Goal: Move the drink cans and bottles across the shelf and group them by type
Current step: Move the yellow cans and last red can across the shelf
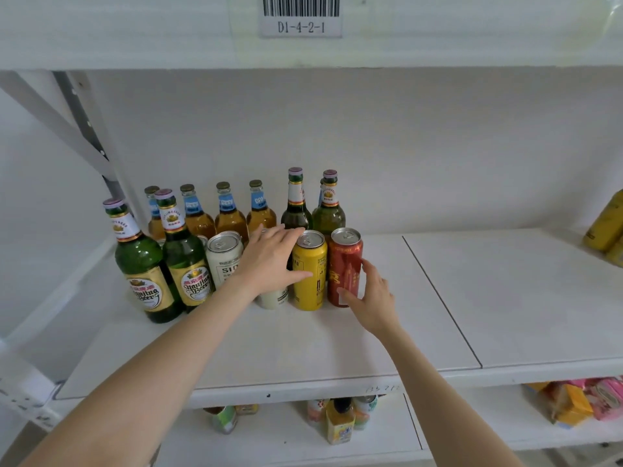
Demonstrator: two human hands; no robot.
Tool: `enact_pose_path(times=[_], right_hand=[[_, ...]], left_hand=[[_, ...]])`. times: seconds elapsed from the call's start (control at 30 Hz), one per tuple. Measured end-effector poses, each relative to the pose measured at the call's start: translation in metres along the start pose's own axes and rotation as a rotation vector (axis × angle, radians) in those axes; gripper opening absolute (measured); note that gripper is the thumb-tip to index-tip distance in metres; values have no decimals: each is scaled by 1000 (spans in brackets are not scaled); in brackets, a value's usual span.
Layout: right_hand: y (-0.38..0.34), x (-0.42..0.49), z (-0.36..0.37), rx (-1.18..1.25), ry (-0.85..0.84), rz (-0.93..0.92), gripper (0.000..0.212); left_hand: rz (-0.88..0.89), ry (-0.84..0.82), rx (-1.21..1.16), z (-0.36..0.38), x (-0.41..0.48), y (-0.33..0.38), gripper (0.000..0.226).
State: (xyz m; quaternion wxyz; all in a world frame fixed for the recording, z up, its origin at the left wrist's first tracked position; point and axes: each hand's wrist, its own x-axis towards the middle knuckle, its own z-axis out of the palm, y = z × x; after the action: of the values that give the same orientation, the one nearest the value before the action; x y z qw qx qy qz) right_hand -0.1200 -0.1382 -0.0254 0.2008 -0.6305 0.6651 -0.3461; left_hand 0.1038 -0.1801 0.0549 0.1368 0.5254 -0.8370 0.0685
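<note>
2 bare forearms reach onto the white shelf (337, 342), backed by a white wall (404, 146). Green bottles (145, 264) and amber bottles (231, 220) stand at its left. The left hand (269, 261), fingers spread, covers a white can (273, 298) beside the yellow can (309, 267). The right hand (371, 298) grips the red can (345, 264).

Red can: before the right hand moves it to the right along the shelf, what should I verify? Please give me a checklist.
1. Grip of the right hand on the red can: thumb in front, fingers on its right side: ok.
2. The red can stands upright: ok.
3. Path to the right on the shelf: nothing stands beside the can: ok.
4. Gap to the yellow can: very close; cannot tell.
5. The left hand steadies the yellow can: thumb lies across it; firmness cannot tell.
</note>
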Motion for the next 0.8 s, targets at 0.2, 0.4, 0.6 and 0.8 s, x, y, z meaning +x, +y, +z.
enact_pose_path(times=[0.2, 0.4, 0.6, 0.8], right_hand=[[11, 35, 2, 382, -95, 37, 57], [19, 50, 4, 470, -151, 34, 58], [17, 40, -1, 576, -122, 50, 56], [22, 17, -17, 725, -130, 110, 58]], left_hand=[[32, -114, -137, -10, 32, 1, 84], [-40, -272, -254, -15, 52, 2, 79], [-48, -226, -316, -17, 48, 4, 71], [-31, -145, -332, -19, 33, 13, 69]])
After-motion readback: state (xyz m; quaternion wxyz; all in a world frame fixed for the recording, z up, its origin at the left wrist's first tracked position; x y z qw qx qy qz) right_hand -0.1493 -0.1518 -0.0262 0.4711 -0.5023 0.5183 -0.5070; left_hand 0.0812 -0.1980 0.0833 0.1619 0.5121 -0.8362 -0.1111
